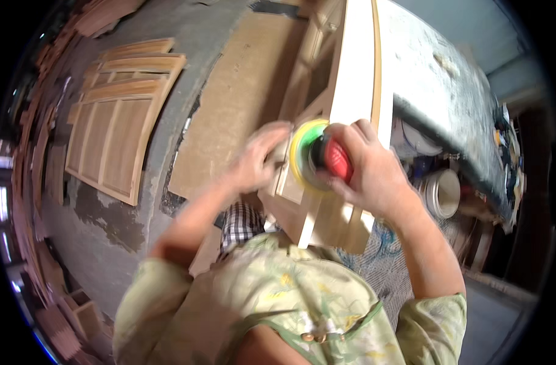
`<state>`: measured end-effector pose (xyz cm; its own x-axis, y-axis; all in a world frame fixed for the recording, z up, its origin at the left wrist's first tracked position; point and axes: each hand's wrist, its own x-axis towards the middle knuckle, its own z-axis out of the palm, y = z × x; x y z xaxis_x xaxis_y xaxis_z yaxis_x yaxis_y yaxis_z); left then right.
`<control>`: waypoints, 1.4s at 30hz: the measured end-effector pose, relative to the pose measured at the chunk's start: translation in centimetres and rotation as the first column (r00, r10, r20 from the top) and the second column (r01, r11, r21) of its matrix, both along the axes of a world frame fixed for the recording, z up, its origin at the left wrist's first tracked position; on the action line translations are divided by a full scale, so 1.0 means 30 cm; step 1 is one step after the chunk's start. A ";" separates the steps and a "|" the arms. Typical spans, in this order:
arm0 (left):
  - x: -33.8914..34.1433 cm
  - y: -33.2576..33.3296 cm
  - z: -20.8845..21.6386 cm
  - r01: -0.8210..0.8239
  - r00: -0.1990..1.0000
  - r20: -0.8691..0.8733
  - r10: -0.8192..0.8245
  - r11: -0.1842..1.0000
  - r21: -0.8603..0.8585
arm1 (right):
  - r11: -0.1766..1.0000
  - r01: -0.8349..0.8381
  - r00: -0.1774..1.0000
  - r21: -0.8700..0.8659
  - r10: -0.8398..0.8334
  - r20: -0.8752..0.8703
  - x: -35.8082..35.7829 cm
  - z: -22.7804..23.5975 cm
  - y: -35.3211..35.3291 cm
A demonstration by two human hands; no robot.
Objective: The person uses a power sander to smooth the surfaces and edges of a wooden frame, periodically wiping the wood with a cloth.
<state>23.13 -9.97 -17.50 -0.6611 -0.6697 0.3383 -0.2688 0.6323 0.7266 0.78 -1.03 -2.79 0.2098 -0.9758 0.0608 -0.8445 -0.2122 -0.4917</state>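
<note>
Two hands [259, 159] [375, 170] flank a disc-shaped sander [339, 161] beside wood [356, 79].

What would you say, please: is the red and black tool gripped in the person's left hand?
No, the right hand grips the red and black tool, while the left hand is to its left.

Grey floor [170, 134] bears a dark patch [110, 218]; bright windows [3, 204] at left; white-mottled table [433, 67] stands at right.

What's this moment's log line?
right hand: grips sander; left hand: beside wood frame, blurred, contact unclear; panels: floor, left
</note>
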 end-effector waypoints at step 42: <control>-0.883 -1.087 0.144 0.818 0.338 0.153 -0.929 0.210 -0.535 | -0.312 0.950 -0.296 0.031 -0.926 -0.236 0.435 0.035 -0.153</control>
<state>-3.37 -42.58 -13.17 -0.6140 0.5771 0.5384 0.7646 0.6043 0.2242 13.82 -5.62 -1.73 -0.9951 0.0971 -0.0209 0.0990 0.9534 -0.2849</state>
